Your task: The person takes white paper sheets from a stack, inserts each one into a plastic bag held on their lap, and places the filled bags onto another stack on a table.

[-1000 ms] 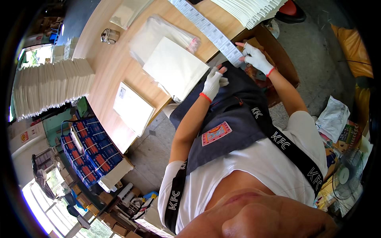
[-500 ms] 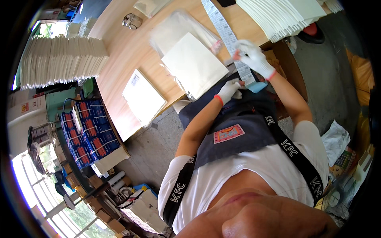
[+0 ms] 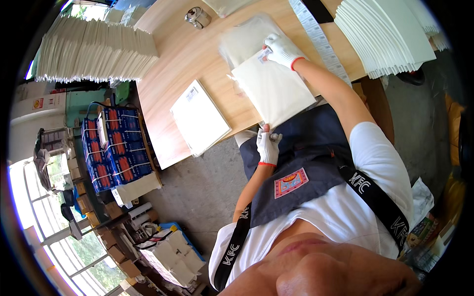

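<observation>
A flat white package [image 3: 279, 93] in clear plastic film lies on the table in front of me, its near corner at the edge. My left hand [image 3: 268, 148], in a white knit glove, pinches that near corner between thumb and fingers. At the far left corner of the package, my gloved right hand [image 3: 281, 51] has its fingertips on a small printed label [image 3: 263, 56]. The label lies against the white surface, partly under the fingers. A strip of similar labels [image 3: 316, 34] runs across the table beside my right forearm, which hides none of its far end.
Clear plastic bags [image 3: 242, 39] lie beyond the package. On the left rests a labelled white stack [image 3: 200, 118]. Tall white piles [image 3: 98, 49] stand far left, others [image 3: 380, 37] at right. A metal cup [image 3: 197, 18] and a black flat object [image 3: 318, 10] sit farther back.
My right hand has moved left from the label strip to the package's far corner, where a label now lies. My left hand has gone from the strip's near end to the package's near corner.
</observation>
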`<state>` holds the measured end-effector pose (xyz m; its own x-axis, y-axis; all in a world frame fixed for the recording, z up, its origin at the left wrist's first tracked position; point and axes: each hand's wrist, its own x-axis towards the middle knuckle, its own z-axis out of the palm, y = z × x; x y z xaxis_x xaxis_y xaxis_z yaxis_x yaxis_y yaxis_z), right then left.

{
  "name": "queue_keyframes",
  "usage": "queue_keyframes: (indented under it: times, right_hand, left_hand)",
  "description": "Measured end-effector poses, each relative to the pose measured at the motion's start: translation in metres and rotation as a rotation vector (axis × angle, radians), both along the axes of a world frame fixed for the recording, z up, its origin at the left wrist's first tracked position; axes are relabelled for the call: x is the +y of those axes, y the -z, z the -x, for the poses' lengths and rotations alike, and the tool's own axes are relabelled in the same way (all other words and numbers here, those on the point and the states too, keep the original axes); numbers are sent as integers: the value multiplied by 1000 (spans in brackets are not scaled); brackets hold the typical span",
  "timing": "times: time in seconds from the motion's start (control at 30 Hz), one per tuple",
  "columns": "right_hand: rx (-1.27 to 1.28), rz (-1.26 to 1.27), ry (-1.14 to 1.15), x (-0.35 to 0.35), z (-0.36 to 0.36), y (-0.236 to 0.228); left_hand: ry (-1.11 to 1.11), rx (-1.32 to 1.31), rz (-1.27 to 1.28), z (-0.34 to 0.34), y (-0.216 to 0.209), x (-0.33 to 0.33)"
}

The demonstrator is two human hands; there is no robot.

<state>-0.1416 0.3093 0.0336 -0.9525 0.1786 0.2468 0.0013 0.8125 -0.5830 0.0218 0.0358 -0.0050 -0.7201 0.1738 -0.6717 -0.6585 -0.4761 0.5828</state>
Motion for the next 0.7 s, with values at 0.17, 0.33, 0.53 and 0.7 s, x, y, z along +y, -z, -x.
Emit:
queue_keyframes:
  times: [0.17, 0.33, 0.53, 0.7]
  right_hand:
    - [45, 88, 114, 2, -84, -7]
    - [-190, 155, 382, 31, -137, -16]
    - [-728, -24, 359, 19, -205, -35]
    - [-450, 1006, 252, -16, -236, 21]
  left_hand:
    - [127, 156, -56, 12, -9, -8]
    - [311, 195, 146, 30, -12, -3]
    - [334, 217, 213, 15, -14, 5]
    - [307, 393, 121, 17, -5, 4]
